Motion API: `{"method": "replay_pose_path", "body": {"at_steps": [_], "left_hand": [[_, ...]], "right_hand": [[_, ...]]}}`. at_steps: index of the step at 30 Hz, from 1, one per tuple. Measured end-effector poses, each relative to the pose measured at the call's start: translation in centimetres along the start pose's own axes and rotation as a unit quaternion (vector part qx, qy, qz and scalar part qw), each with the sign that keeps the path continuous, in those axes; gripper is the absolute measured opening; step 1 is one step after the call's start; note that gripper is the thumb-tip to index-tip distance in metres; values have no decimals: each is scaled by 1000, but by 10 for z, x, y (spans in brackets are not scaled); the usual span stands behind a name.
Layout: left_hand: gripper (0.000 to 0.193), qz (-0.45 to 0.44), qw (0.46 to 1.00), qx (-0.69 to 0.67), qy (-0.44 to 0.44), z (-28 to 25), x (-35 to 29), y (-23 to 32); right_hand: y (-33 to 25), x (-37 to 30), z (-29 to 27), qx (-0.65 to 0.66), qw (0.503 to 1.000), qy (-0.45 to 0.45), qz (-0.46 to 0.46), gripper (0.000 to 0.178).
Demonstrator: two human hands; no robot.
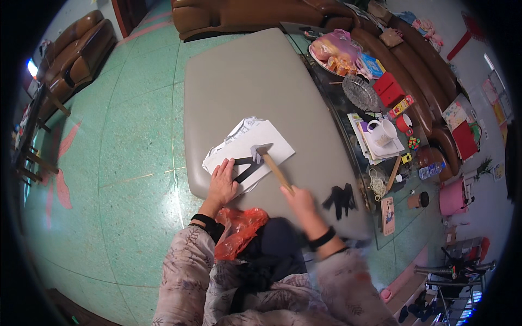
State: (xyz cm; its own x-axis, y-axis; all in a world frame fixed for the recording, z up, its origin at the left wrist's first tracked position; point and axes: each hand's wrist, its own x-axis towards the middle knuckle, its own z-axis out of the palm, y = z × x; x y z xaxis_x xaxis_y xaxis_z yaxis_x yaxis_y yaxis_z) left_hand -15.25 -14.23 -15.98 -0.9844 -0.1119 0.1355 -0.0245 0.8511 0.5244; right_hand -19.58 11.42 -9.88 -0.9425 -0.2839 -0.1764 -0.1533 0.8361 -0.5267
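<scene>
My right hand grips the wooden handle of a hammer. The hammer's dark head rests over, or just above, a stack of white paper or card with ragged edges. On the stack lies a black strip bent into a narrow V, its pointed end beside the hammer head. My left hand lies on the stack with fingers stretched out, its fingertips and thumb against the strip's two ends. Something small and greyish under the hammer head is too blurred to name. The stack sits on a grey padded bench.
An orange-red plastic bag lies at my lap. Several black strips rest on the bench's right side. A glass table along the right holds a white mug, a glass dish, string and a phone. Brown sofas stand behind.
</scene>
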Motion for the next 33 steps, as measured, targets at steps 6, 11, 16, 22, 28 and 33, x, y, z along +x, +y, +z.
{"method": "replay_pose_path", "body": {"at_steps": [6,11,16,22,28,33], "left_hand": [[53,-14,999,13,-27,-7,8,2],[33,23,994,90,64,-18,30,22],[24,-60,997,34,40,-6,45,30],[20,-102,990,-80,-45,-9,59,15],[15,131,957,-56,253,-35,61,63],[8,179,956,217,81,13,43,49]], "right_hand": [[13,-3,10,-67,997,-7,-34,47],[16,-15,-5,146,986,3,78,51],[57,-22,6,104,990,3,91,52],[62,-29,15,113,989,-1,94,53],[63,-30,13,164,980,14,116,52],[50,-29,13,159,978,1,136,52]]}}
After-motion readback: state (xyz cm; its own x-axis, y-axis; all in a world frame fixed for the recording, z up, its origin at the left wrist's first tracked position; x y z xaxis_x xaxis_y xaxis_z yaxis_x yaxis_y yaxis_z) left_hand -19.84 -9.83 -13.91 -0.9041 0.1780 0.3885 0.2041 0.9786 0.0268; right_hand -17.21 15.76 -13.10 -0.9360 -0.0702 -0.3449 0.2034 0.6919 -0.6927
